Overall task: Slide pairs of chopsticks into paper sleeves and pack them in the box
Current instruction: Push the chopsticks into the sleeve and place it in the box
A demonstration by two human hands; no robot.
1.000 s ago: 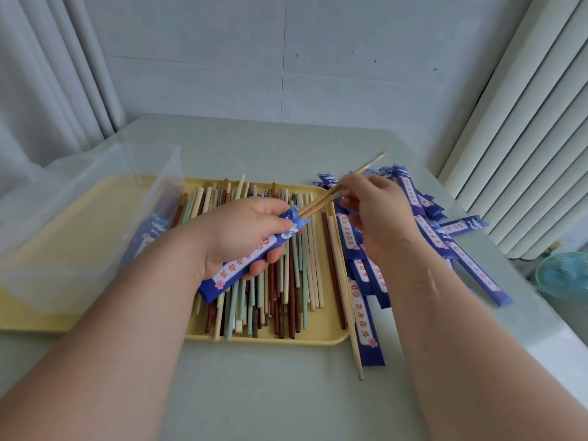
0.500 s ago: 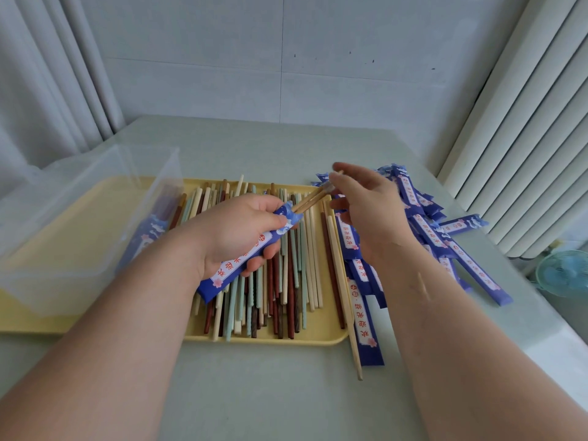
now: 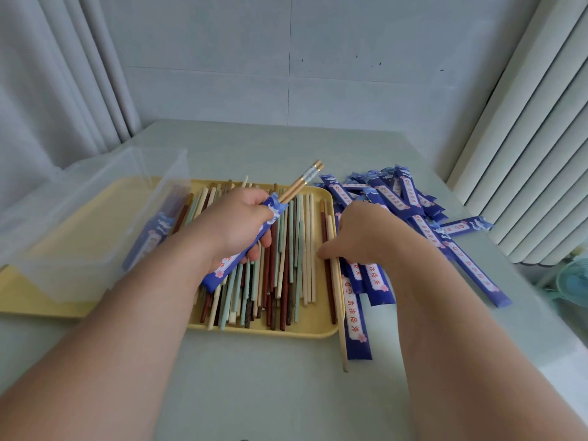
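Hands work low over the counter point(image 3: 286, 393), both forearms reaching in from the near edge. The left hand point(image 3: 241, 224) is raised a little above the yellow tray point(image 3: 261, 333), back of the hand up, its fingers curled firmly round a blue paper sleeve point(image 3: 222, 272). The sleeve slants from the near left up to the far right. A pair of wooden chopsticks point(image 3: 304, 181) sits inside it, with only the banded top ends poking out past the sleeve's mouth, just beyond the knuckles.

The right hand point(image 3: 359, 233) is down at the tray's right rim, palm down and wrist bent. Its thumb points left and touches a pale chopstick point(image 3: 339, 313) that lies along that rim and overhangs the tray's near corner. The fingers are tucked under the hand, so I cannot tell whether it grips anything.

Loose chopsticks point(image 3: 286, 265) in cream, green and dark red lie side by side in the tray, directly beneath the left hand. A pile of blue sleeves point(image 3: 413, 202) spreads over the counter just right of the tray, under and beyond the right hand. The clear plastic box point(image 3: 79, 224) stands on the tray's left part, near the left forearm, with a few sleeved pairs point(image 3: 152, 237) inside against its right wall.
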